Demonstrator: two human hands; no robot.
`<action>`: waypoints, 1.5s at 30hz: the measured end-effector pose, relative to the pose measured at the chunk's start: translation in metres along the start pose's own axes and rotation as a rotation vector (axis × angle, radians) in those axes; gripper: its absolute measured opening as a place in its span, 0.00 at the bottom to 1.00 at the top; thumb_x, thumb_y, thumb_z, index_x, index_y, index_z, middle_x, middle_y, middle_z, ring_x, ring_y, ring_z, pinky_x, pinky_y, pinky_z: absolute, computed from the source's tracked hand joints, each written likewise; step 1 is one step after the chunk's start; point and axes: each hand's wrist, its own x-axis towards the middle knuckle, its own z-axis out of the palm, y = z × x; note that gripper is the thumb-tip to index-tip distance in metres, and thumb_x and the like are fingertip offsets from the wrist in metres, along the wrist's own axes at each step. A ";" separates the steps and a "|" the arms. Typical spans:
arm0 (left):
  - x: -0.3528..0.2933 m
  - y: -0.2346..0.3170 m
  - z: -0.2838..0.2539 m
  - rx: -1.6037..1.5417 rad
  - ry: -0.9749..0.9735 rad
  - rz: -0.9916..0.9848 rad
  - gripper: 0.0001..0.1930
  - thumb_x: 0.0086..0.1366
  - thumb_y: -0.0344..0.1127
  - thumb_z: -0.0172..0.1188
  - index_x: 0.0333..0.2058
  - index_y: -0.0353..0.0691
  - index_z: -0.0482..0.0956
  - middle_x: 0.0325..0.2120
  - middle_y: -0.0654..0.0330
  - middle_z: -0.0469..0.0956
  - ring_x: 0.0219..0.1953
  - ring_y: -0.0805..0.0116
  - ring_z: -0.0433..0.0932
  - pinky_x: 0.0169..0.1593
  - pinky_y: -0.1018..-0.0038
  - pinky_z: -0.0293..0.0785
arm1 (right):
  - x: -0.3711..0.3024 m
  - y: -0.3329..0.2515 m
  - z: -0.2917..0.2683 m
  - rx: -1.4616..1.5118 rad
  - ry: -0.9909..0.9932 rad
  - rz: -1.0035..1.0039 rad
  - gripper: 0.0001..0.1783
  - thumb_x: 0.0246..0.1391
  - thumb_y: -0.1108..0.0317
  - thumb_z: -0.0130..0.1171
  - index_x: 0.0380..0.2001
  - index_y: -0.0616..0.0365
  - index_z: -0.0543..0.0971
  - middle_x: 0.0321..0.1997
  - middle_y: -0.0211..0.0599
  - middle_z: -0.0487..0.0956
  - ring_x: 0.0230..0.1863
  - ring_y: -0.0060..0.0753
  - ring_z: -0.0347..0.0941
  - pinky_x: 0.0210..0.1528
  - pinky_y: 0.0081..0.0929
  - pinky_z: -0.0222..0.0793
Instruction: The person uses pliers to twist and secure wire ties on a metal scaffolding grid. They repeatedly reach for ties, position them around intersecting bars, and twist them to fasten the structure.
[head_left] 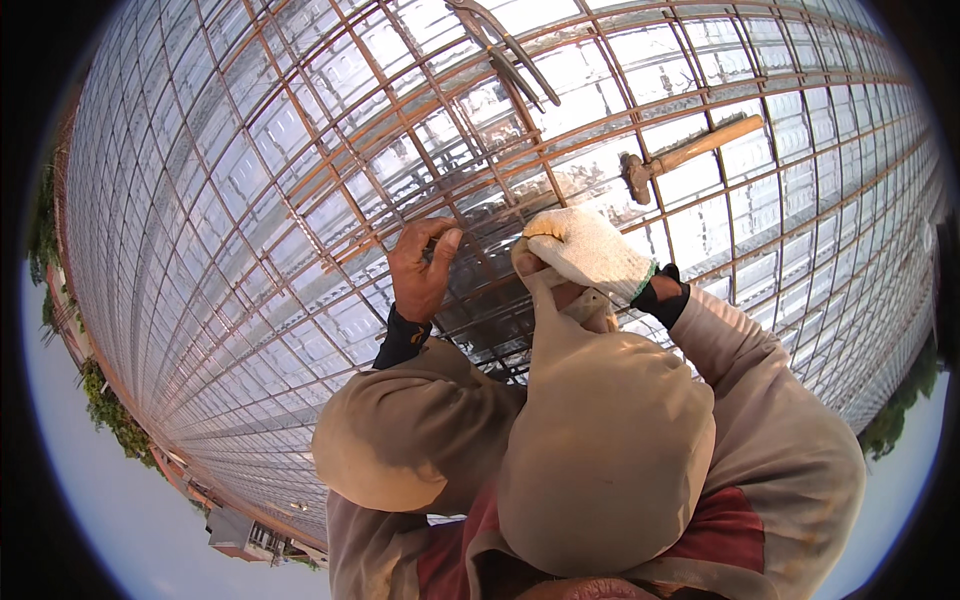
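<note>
My left hand (424, 266) is bare, with a dark wristband, and hovers over a grid of rusty reinforcing bars (540, 150). Its fingers are curled with the thumb along them; a dark bit shows between them, too small to name. Just to the right, my right hand (590, 252) wears a white knit glove with a green-edged cuff. It is closed at the top of a fold of beige cloth (545, 315) that stretches up from my bent knee (608, 440). The glove hides its fingertips.
A wooden-handled hammer (700, 155) lies on the bars beyond my right hand. Farther off rest pincers (505, 50) with long handles. Shiny ribbed metal decking (420, 180) lies beneath the bars. My other knee (400, 440) is bent at left. Trees (115, 410) and a building (240, 535) show past the deck's edge.
</note>
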 end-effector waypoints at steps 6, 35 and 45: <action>0.028 -0.001 -0.018 0.546 0.132 0.234 0.20 0.73 0.30 0.67 0.62 0.42 0.83 0.58 0.51 0.83 0.61 0.46 0.79 0.68 0.50 0.71 | 0.001 -0.029 -0.013 -0.391 0.161 0.090 0.15 0.68 0.64 0.62 0.48 0.60 0.90 0.41 0.51 0.90 0.43 0.56 0.88 0.47 0.44 0.82; 0.029 -0.026 -0.014 0.669 0.141 0.251 0.22 0.73 0.28 0.64 0.64 0.48 0.82 0.55 0.59 0.85 0.61 0.51 0.78 0.67 0.53 0.67 | 0.006 -0.027 0.015 -0.166 -0.010 0.111 0.15 0.74 0.61 0.59 0.41 0.62 0.86 0.35 0.38 0.85 0.38 0.32 0.81 0.45 0.35 0.78; 0.031 -0.032 -0.010 0.694 0.176 0.287 0.22 0.72 0.28 0.64 0.63 0.48 0.82 0.52 0.58 0.86 0.59 0.51 0.79 0.62 0.52 0.68 | -0.009 -0.043 -0.033 -0.861 0.527 0.014 0.11 0.69 0.64 0.63 0.44 0.58 0.88 0.32 0.52 0.87 0.36 0.60 0.87 0.41 0.47 0.81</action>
